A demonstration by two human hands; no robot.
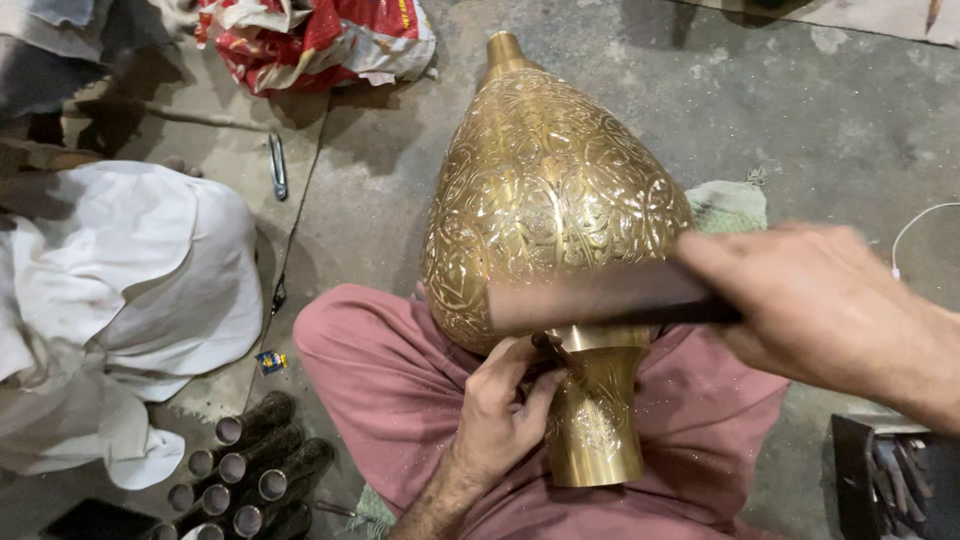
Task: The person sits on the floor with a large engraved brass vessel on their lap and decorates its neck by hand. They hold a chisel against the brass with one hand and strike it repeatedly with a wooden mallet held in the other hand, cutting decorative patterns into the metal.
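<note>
Concrete floor [400, 180], engraved brass vase [550, 190], left hand [500, 410], right hand's [810, 300] blurred hammer [600, 298].

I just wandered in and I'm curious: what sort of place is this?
Most likely a metal engraver's floor workshop. A large engraved brass vase lies across the seated person's lap, the right hand swings a blurred hammer, and a cluster of metal tubes lies on the bare concrete floor.

The left hand [500, 405] is curled in a grip, the right hand [810, 300] clenched, motion-blurred, raised above it.
</note>
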